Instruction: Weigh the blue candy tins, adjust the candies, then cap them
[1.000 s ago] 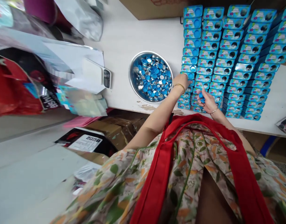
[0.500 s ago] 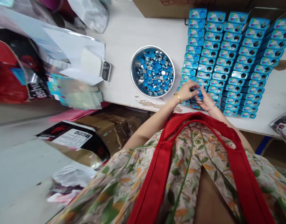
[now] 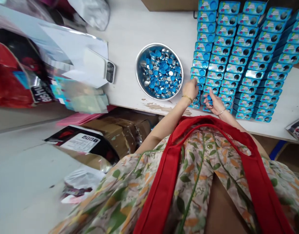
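Observation:
My left hand point(image 3: 190, 89) is closed, with its fingertips down on the leftmost column of blue printed boxes point(image 3: 204, 46). What those fingers hold, if anything, is hidden. Just to its right, my right hand point(image 3: 216, 104) is curled around blue caps point(image 3: 209, 98), above the front boxes of the second column. Upper boxes in the leftmost column have blue round caps in their tops. Dark round holes show in the boxes point(image 3: 244, 41) of the columns further right. Left of my hands stands a metal bowl point(image 3: 137, 78) holding many blue and silver caps point(image 3: 161, 70).
A white phone-like device point(image 3: 97, 65) lies on papers at the left of the white table point(image 3: 125, 29). A cardboard box point(image 3: 169, 5) stands at the back. Below the table's left end are cardboard cartons point(image 3: 120, 133). A plastic-wrapped item point(image 3: 298, 128) sits at the right edge.
My left hand has moved away from my right hand, leftward to the leftmost column of boxes. The right hand stays in place with blue caps. The camera view has shifted slightly.

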Tool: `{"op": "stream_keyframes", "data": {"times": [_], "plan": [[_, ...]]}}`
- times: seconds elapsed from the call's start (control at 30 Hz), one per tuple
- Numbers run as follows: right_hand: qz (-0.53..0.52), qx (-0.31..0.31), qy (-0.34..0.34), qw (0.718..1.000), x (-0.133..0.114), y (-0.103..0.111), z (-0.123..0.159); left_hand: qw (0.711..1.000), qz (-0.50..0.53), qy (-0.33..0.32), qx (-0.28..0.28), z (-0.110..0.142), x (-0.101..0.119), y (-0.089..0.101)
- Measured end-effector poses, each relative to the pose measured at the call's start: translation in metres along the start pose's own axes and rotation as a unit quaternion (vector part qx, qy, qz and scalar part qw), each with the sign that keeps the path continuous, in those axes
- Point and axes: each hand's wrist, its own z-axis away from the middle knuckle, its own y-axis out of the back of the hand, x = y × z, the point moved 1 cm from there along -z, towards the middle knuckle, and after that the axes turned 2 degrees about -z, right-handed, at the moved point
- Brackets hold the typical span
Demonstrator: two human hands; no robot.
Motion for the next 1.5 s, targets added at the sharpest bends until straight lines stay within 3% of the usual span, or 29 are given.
{"op": "stream_keyframes", "data": {"times": [0.2,0.5,0.67,0.8,0.87,0.97,1.1,1.27,1.5], "plan": [[0.031,-0.01,-0.001,0.999,-0.002,-0.003,0.009,0.986,-0.132,0.056,-0.084,-0.024,0.014,0.008],[0.047,-0.02,0.02,0.998,-0.002,-0.006,-0.001,0.993,-0.092,0.052,-0.046,-0.023,0.007,0.002],[0.038,-0.011,0.006,0.999,-0.006,-0.007,0.001,0.998,-0.023,-0.036,-0.043,-0.023,0.008,0.004],[0.011,-0.029,-0.001,1.0,-0.002,-0.011,0.008,0.975,0.082,-0.186,-0.092,0.012,0.006,-0.012],[0.012,-0.031,-0.006,0.999,0.002,-0.011,0.01,0.966,0.137,-0.202,-0.084,0.028,0.001,-0.022],[0.02,-0.032,-0.033,0.999,0.005,-0.009,0.013,0.981,0.154,-0.111,-0.038,0.032,-0.011,-0.028],[0.004,-0.078,-0.028,0.997,0.001,-0.002,0.018,0.998,0.068,0.0,0.001,0.007,-0.027,-0.019],[0.027,-0.092,-0.01,0.995,0.002,0.004,0.019,0.998,-0.012,0.038,-0.043,-0.017,-0.029,-0.017],[0.098,-0.071,0.01,0.993,0.007,0.0,0.012,0.994,-0.057,0.067,-0.057,-0.017,-0.022,-0.01]]}}
